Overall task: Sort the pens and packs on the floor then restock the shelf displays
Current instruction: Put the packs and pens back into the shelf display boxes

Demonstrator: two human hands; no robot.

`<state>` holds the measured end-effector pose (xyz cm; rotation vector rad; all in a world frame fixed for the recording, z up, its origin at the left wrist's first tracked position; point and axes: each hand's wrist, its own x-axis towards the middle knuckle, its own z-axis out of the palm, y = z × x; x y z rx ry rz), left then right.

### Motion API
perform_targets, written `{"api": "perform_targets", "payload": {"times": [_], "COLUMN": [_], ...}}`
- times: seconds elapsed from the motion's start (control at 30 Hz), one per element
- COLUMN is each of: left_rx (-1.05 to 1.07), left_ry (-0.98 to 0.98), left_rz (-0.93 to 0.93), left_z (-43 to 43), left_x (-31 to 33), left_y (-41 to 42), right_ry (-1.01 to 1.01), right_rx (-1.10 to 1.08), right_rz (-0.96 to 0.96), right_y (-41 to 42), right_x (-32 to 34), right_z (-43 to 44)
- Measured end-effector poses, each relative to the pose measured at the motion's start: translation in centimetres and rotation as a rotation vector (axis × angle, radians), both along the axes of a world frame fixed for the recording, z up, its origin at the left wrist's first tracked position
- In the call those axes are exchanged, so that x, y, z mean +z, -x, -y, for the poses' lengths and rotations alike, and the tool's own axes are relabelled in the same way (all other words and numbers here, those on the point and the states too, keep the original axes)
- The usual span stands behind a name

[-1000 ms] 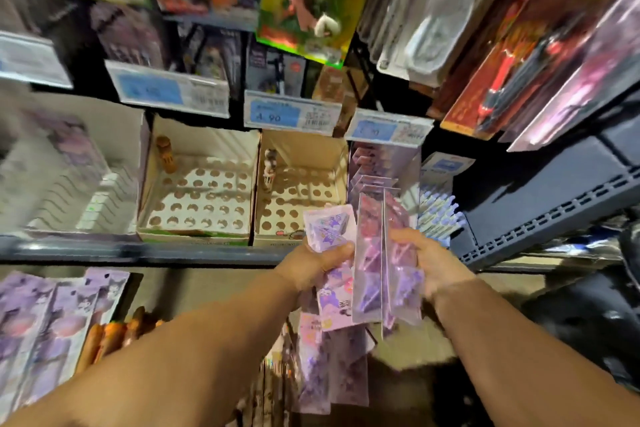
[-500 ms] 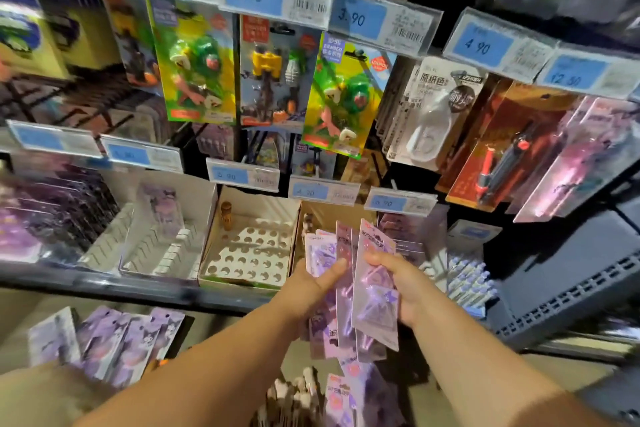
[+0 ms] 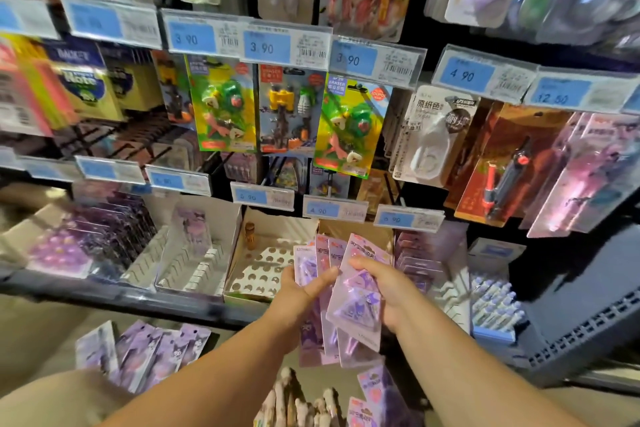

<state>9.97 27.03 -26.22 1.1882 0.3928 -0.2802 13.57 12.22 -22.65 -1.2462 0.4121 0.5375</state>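
Nearest, at the bottom of the view, a cluster of pens point(image 3: 304, 402) and some loose packs point(image 3: 377, 392) lie on the floor. A further row of floor packs point(image 3: 145, 347) lies to the left, below the shelf point(image 3: 138, 298). Sorting therefore appears incomplete.

Above these, both hands hold a fan of packs point(image 3: 313, 343) just in front of the shelf edge.

- The left hand point(image 3: 298, 295) carries the fan. Its grip is clamped on the rear packs, with the thumb laid across their faces. This keeps the header cards spread so each can be checked.
- The right hand point(image 3: 391, 288) has its grip clamped on the front pack point(image 3: 353, 302), fingers over the upper edge. The pack sits tilted and partly clear of the rest, probably to separate one unit for placing.

Behind the hands, the shelf holds three displays:

- In the centre is a perforated pen box point(image 3: 263, 274) holding a single pen point(image 3: 250, 236).
- To its left is a clear divided tray point(image 3: 194, 267) with one pack upright.
- To the right is a tray of matching purple packs point(image 3: 419, 263), which is the likely destination.

Farther back, price tags point(image 3: 263, 196) front the next tier, and eraser cards point(image 3: 349, 125) hang above them.
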Motion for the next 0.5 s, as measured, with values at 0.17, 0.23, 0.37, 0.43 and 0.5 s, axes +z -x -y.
{"api": "perform_targets", "payload": {"times": [0.17,0.23,0.37,0.43,0.5], "left_rx": [-0.011,-0.029,-0.012,-0.020,-0.015], "left_ry": [0.009,-0.005,-0.014,-0.048,-0.070], "left_rz": [0.047,0.064,0.040,0.025,0.024], "left_z": [-0.1,-0.2,-0.4,-0.5,-0.7], "left_x": [0.1,-0.1,0.0,-0.2,-0.8], "left_y": [0.5,0.8,1.2,1.1,0.9], "right_ry": [-0.014,-0.013,-0.043,-0.074,-0.085], "right_rx": [0.033,0.052,0.074,0.114,0.120], "right_rz": [-0.001,0.007,0.041,0.043,0.062], "right_y": [0.4,0.6,1.3,1.8,2.2], "right_x": [-0.5,-0.8,-1.3,-1.3,-1.4], "right_z": [0.2,0.2,0.4,0.5,0.4]}}
